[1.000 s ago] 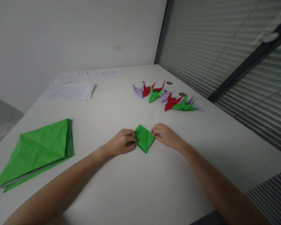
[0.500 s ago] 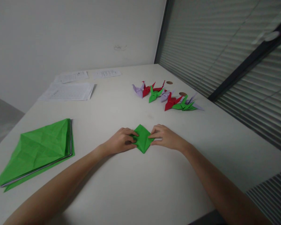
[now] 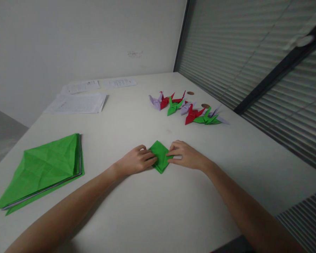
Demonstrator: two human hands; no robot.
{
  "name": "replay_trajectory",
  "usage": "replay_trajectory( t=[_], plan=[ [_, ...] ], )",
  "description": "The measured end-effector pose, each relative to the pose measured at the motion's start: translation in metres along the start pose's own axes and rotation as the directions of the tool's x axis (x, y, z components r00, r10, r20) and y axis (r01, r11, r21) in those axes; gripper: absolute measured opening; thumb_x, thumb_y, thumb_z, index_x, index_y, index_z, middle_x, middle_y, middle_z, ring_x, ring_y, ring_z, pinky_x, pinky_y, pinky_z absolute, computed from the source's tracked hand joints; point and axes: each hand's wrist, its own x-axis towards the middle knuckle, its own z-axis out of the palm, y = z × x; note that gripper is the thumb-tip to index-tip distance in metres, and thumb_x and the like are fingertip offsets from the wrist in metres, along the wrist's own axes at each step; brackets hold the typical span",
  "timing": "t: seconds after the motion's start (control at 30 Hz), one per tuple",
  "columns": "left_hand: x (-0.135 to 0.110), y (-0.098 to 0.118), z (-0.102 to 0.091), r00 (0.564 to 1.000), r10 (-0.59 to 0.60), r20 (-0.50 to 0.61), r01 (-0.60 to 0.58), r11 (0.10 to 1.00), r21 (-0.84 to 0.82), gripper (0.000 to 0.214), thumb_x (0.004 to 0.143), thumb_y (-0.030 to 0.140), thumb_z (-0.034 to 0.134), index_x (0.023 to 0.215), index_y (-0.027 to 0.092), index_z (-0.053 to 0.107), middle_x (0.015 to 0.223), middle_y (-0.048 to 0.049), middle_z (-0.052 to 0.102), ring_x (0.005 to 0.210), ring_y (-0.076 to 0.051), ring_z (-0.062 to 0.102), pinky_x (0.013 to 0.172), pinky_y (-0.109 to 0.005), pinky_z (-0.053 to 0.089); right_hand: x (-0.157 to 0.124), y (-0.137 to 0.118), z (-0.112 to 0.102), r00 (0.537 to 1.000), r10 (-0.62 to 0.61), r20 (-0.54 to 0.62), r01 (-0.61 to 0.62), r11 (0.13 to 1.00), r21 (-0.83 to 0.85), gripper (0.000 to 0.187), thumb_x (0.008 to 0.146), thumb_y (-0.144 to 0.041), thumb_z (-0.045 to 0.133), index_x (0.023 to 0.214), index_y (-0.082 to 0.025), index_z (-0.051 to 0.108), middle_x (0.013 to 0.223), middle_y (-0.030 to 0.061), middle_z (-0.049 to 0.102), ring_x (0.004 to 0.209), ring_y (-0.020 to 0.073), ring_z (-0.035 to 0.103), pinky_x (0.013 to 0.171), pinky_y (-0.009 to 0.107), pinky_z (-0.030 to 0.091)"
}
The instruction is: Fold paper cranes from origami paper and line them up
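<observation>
A small green origami paper, folded to a diamond, lies flat on the white table. At its left corner my left hand has its bent fingers closed on the edge, the fingertips over the paper. My right hand pinches the opposite corner, with the thumb nearest me. Both thumbs and fingertips partly cover the corners, so the paper's edges there are hidden.
Several red, green and lilac paper cranes sit in a cluster at the back right, beside two round brown spots. To the left lies a stack of creased green paper. Printed sheets rest behind it. Blinds line the right side.
My left fingers have shifted on the paper's left side and now reach slightly lower over it. My right hand has hardly moved. The paper stays almost in place.
</observation>
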Motion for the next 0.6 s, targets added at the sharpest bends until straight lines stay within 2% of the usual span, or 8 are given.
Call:
replay_trajectory(
  t=[0.13,0.27,0.37,0.5,0.6],
  plan=[
    [-0.002,-0.001,0.003,0.999,-0.044,-0.020,0.043,0.999,-0.025,0.021,0.097,0.029,0.047,0.107,0.015,0.060,0.098,-0.0079,0.070,0.084,-0.018,0.065,0.082,-0.035,0.047,0.001,-0.003,0.001,1.000,-0.003,-0.023,0.002,0.999,-0.032,0.017,0.085,-0.027,0.067,0.096,-0.018,0.075,0.086,0.0074,0.064,0.087,0.0206,0.058,0.083,0.037,0.045],
    [-0.003,-0.002,0.003,0.999,0.024,-0.023,-0.024,1.000,-0.001,0.018,0.096,0.027,0.049,0.086,0.016,0.060,0.102,-0.0069,0.069,0.086,-0.017,0.065,0.082,-0.034,0.048,0.001,-0.004,0.003,0.999,-0.002,-0.037,0.000,0.999,-0.040,0.015,0.085,-0.020,0.063,0.095,-0.017,0.075,0.085,0.0074,0.065,0.085,0.0201,0.059,0.082,0.037,0.045],
    [-0.003,-0.002,0.001,0.999,0.037,-0.007,-0.036,0.999,0.013,0.015,0.097,0.023,0.047,0.088,0.017,0.059,0.098,-0.0070,0.068,0.084,-0.016,0.065,0.080,-0.032,0.048,0.001,-0.006,0.003,0.999,-0.014,-0.053,0.012,1.000,-0.027,0.016,0.084,-0.019,0.062,0.095,-0.018,0.074,0.091,0.0082,0.066,0.091,0.0210,0.059,0.085,0.038,0.045],
    [-0.002,0.000,0.001,0.999,-0.036,-0.012,0.036,0.999,0.006,0.018,0.098,0.022,0.043,0.087,0.015,0.056,0.093,-0.0081,0.068,0.072,-0.014,0.063,0.073,-0.029,0.050,0.002,-0.013,0.000,0.998,-0.037,-0.046,0.038,0.999,0.033,0.021,0.086,-0.029,0.062,0.101,-0.017,0.072,0.099,0.0093,0.067,0.096,0.0218,0.060,0.088,0.039,0.045],
    [-0.001,0.003,0.003,0.995,-0.077,-0.057,0.076,0.997,-0.006,0.018,0.099,0.023,0.041,0.088,0.015,0.054,0.095,-0.0090,0.069,0.072,-0.014,0.064,0.070,-0.029,0.050,0.002,-0.017,-0.002,0.999,-0.033,-0.031,0.035,0.998,0.051,0.029,0.085,-0.036,0.064,0.105,-0.016,0.070,0.102,0.0100,0.067,0.097,0.0228,0.060,0.089,0.040,0.045]
  ],
)
